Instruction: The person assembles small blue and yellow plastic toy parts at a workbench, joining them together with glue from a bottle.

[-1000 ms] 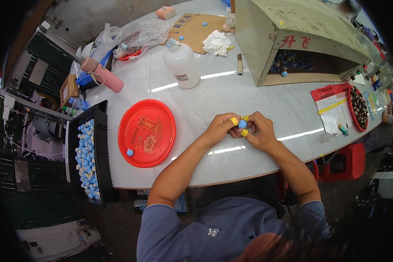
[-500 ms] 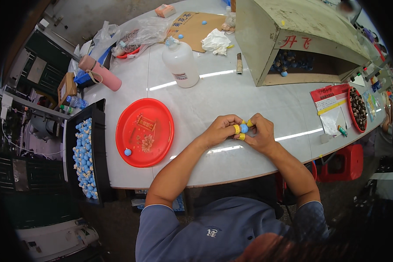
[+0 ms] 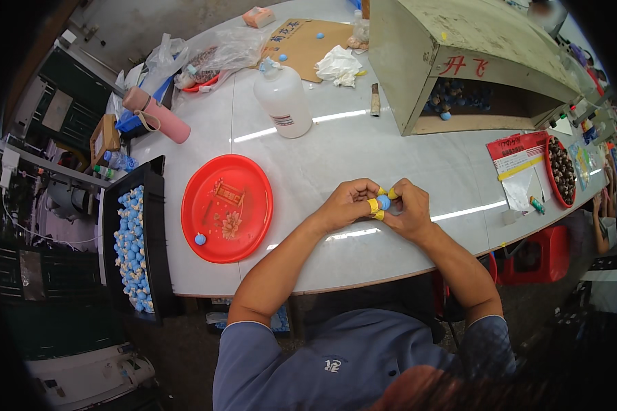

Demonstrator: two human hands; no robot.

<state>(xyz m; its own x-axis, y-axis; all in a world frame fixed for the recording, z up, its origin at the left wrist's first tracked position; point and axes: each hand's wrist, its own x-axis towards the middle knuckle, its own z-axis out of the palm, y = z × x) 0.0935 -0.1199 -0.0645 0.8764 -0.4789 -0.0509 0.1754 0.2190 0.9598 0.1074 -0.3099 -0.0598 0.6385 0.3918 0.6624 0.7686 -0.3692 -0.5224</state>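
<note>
Over the table my left hand (image 3: 349, 203) and my right hand (image 3: 410, 209) meet, yellow bands wrapped round several fingertips. Pinched between them is a small round blue piece (image 3: 384, 203), and both hands are closed on it. Its finer details are hidden by the fingers. To the left of my hands a red plate (image 3: 254, 236) lies on the table, with a single blue-and-white piece (image 3: 200, 239) near its lower left rim. Farther left, a black tray (image 3: 159, 253) holds a heap of similar blue-and-cream pieces (image 3: 132, 246).
A white plastic bottle (image 3: 281, 103) and a pink flask (image 3: 159, 116) stand behind the plate. At the far right is a greenish box shelf (image 3: 473, 61) with dark blue pieces inside. A red bowl (image 3: 549, 179) of brown pieces sits near the right edge, beside a red-and-white packet (image 3: 517, 156).
My fingers have shifted slightly around the blue piece; both hands stay in the same place. At the far right edge, another person's arm has come further into view.
</note>
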